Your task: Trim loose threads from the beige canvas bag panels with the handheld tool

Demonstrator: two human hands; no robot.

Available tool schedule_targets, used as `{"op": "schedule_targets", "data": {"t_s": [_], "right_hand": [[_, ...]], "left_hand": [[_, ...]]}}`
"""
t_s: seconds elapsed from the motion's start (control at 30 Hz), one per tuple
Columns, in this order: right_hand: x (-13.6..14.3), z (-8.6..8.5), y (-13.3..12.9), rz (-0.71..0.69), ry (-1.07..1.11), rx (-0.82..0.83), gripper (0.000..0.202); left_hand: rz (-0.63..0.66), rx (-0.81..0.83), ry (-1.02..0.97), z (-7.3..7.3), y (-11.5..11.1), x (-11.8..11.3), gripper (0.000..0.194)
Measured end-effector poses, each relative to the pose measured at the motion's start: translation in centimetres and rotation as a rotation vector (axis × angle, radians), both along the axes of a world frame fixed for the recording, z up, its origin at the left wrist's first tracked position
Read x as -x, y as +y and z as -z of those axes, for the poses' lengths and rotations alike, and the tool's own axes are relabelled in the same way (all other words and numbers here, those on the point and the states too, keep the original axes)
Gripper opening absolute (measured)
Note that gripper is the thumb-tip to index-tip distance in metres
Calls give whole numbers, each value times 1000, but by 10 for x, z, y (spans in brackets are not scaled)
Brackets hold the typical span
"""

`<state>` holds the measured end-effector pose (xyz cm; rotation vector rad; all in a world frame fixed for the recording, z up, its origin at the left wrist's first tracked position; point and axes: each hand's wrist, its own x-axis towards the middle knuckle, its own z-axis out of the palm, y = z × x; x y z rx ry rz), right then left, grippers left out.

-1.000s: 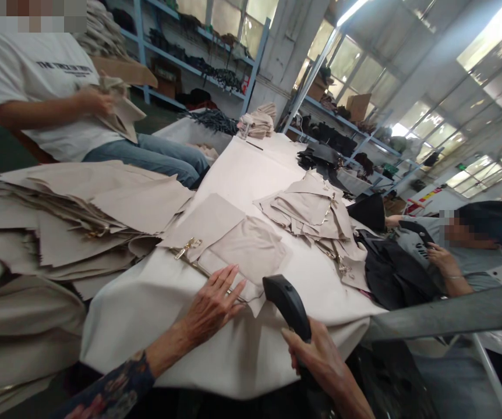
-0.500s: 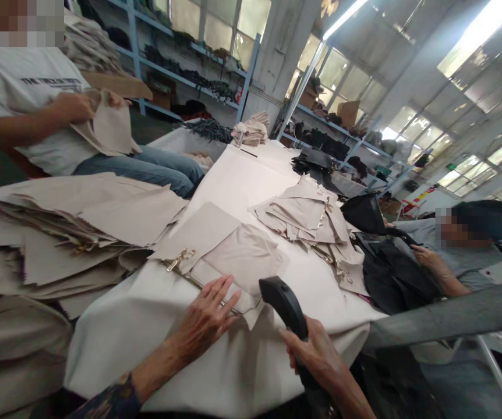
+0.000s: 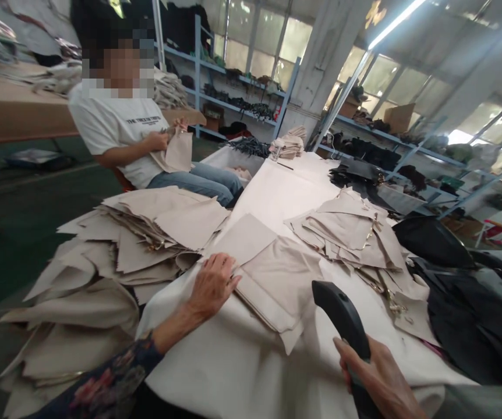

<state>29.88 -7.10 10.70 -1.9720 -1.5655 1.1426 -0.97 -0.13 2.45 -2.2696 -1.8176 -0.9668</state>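
We are gripping the black handle [image 3: 342, 305] with right fingers [image 3: 350, 356]; left fingers [image 3: 216, 265]: grip we cannot tell. Between them, cloth [image 3: 283, 276] is lying, apparently part-done.

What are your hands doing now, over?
Right hand gripping black tool; left hand at edge of beige fabric. Fabric lying creased on white cover. Left hand partly hides that edge.

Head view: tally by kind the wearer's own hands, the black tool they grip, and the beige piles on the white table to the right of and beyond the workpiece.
Wearer's hands: 2, left hand and right hand
Black tool: 1
Beige piles: 2, right pile and far pile
Total: 5
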Motion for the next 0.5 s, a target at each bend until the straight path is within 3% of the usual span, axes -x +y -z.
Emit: {"op": "schedule_targets", "data": {"t_s": [0.1, 0.23, 0.37, 0.5], "right_hand": [[9, -18, -8, 1, -55, -27, 42], [37, -29, -7, -86, -108, -27, 36], [75, -17, 3, -279, 5, 64, 26], [107, -5, 19, -350, 85, 100, 18]], "left_hand": [[-24, 145, -12, 6, 11, 11, 17], [-33, 171, -311, 16, 18, 15, 23], [-14, 225, -643, 16, 23, 24, 24], [29, 312, -933, 14, 27, 33, 22]]}}
